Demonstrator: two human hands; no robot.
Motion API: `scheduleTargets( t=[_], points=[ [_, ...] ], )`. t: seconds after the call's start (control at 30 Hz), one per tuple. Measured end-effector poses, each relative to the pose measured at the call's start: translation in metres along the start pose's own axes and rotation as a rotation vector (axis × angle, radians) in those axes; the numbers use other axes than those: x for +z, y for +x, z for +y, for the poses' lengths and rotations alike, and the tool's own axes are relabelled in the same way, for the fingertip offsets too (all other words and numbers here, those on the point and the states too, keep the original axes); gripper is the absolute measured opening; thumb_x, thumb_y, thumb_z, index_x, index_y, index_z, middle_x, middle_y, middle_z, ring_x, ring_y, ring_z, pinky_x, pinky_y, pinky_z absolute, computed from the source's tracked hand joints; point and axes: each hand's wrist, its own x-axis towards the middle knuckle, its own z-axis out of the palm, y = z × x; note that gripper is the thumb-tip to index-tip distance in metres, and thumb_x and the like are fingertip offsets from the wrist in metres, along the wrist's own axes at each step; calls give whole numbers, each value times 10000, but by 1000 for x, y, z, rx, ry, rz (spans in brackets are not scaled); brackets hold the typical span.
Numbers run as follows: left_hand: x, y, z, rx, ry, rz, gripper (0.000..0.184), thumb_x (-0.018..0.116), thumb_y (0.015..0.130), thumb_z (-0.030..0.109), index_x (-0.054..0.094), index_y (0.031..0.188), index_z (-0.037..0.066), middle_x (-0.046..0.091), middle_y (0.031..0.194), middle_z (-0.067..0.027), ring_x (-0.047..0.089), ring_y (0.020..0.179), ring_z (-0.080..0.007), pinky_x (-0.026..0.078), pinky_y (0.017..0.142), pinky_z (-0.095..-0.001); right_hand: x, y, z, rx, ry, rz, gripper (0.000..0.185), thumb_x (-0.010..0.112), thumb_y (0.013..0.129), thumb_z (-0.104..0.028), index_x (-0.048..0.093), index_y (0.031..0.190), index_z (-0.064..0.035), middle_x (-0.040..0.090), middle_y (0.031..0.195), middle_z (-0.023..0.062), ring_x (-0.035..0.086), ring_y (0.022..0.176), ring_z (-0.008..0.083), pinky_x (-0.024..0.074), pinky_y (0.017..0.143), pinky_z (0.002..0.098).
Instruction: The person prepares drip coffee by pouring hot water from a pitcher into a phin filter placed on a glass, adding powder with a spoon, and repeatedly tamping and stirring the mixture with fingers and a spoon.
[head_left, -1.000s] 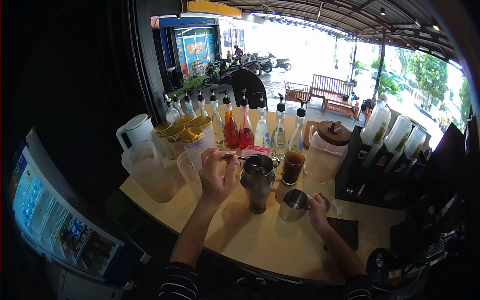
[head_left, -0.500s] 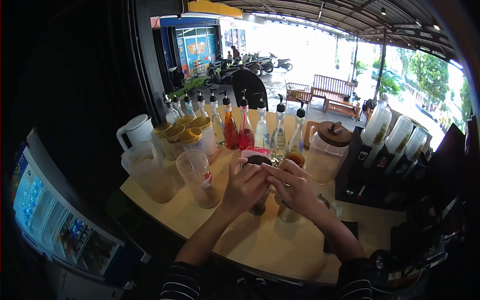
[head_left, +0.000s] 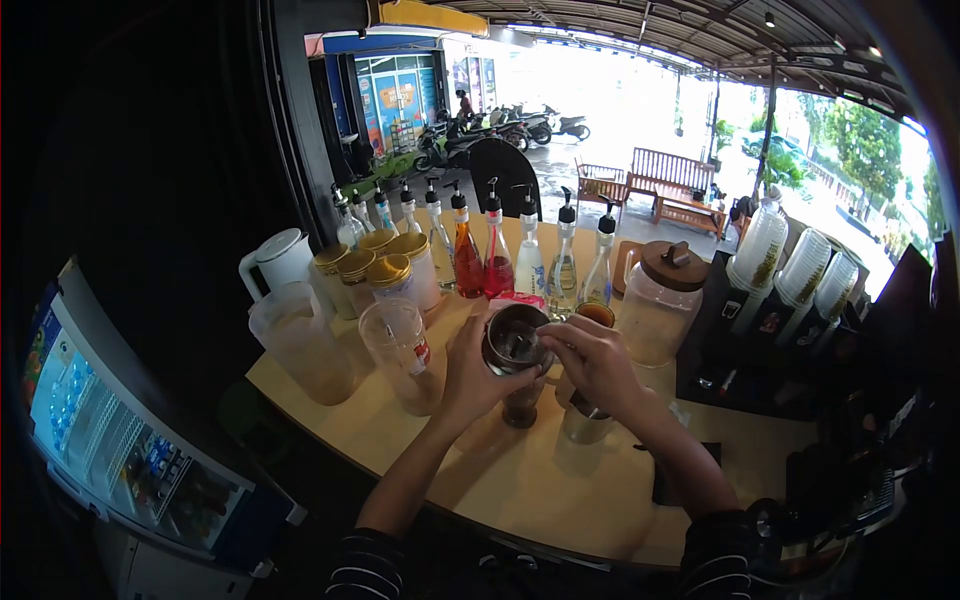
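Cup (head_left: 518, 338): on the table (head_left: 470, 490), mouth up, dark inside – between the two hands.
Left hand (head_left: 478, 372): clamped round the cup from 9 o'clock, thumb across its near side below the rim.
Right hand (head_left: 592, 362): at 3 o'clock to the cup, fingertips drawn together at the rim – whether anything thin is pinched there, I cannot tell.
Steel pitcher (head_left: 585, 428): 5 o'clock, partly under the right hand.
Glass (head_left: 598, 314): between 2 and 3 o'clock, just beyond the right hand.
Plastic jug (head_left: 390, 345): 9 o'clock, left of the left hand.
Gold-lidded jars (head_left: 388, 270): 10 o'clock.
Pump bottles (head_left: 498, 272): in a row beyond, spanning 12.
Cloth (head_left: 690, 485): 4 o'clock.
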Motion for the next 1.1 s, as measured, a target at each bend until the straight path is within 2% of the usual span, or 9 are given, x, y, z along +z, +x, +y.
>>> scheduleTargets(
  t=[0.2, 0.27, 0.33, 0.43, 0.6, 0.7, 0.8, 1.0, 1.1],
  points=[
    [-2, 6, -4, 107, -19, 39, 770, 868, 576, 166, 469, 1219, 22, 576, 1137, -109, 571, 1087, -214, 449, 946, -350, -6, 1, -4, -52, 103, -93, 162, 644, 834, -18, 654, 994, 2, 619, 812, 128, 623, 713, 273, 483, 648, 354],
    [-3, 8, -2, 119, -9, 12, 772, 869, 571, 164, 469, 1217, 27, 568, 1147, -111, 566, 1093, -217, 444, 952, -352, -9, 3, -1, -34, 43, 19, 158, 652, 830, -18, 659, 986, -1, 625, 813, 131, 628, 723, 268, 489, 659, 345],
    [-4, 9, -1, 128, -17, 2, 826, 862, 532, 239, 459, 1237, 85, 538, 1193, -86, 508, 1163, -262, 278, 1016, -413, -11, 4, -8, 4, 73, -38, 155, 651, 833, -21, 656, 986, 2, 628, 823, 132, 636, 736, 264, 493, 667, 338],
    [-8, 12, -3, 174, -17, -22, 830, 861, 536, 252, 456, 1244, 98, 540, 1187, -73, 502, 1172, -265, 246, 1022, -415, -9, 6, -8, 40, 133, -58, 149, 648, 840, -24, 647, 986, 8, 633, 841, 127, 651, 761, 251, 502, 684, 321],
    [-10, 12, -2, 211, -15, -4, 826, 866, 539, 241, 452, 1240, 97, 539, 1182, -66, 501, 1155, -268, 276, 1015, -413, -8, 7, -7, 40, 164, 40, 136, 627, 857, -16, 636, 989, 16, 638, 855, 114, 668, 793, 225, 517, 692, 301],
    [-6, 9, -6, 174, -42, 74, 837, 874, 542, 236, 438, 1242, 89, 538, 1176, -74, 497, 1143, -279, 308, 1007, -416, -7, 6, -18, 29, 147, -104, 141, 614, 865, -9, 639, 1002, 13, 634, 853, 117, 670, 797, 209, 524, 684, 292],
    [1, 5, -10, 122, -78, 142, 845, 880, 548, 223, 424, 1245, 83, 532, 1178, -89, 488, 1143, -287, 335, 1000, -421, -3, 7, -18, -70, 88, 81, 166, 621, 851, -4, 635, 1016, 15, 628, 856, 132, 658, 751, 210, 520, 655, 302],
    [3, 6, -12, 115, -135, 140, 850, 887, 549, 204, 417, 1246, 79, 530, 1182, -106, 492, 1141, -281, 371, 990, -417, 7, -4, -12, -251, -30, -125, 440, 685, 721, -9, 554, 1141, -6, 536, 905, 111, 585, 819, 285, 496, 726, 373],
    [5, 5, -8, 108, -174, 141, 851, 887, 549, 197, 416, 1249, 77, 535, 1182, -109, 501, 1139, -279, 381, 990, -410, 3, -2, -13, -216, -107, -37, 440, 685, 701, -10, 560, 1123, 1, 533, 914, 111, 580, 822, 280, 491, 732, 382]
  ],
)
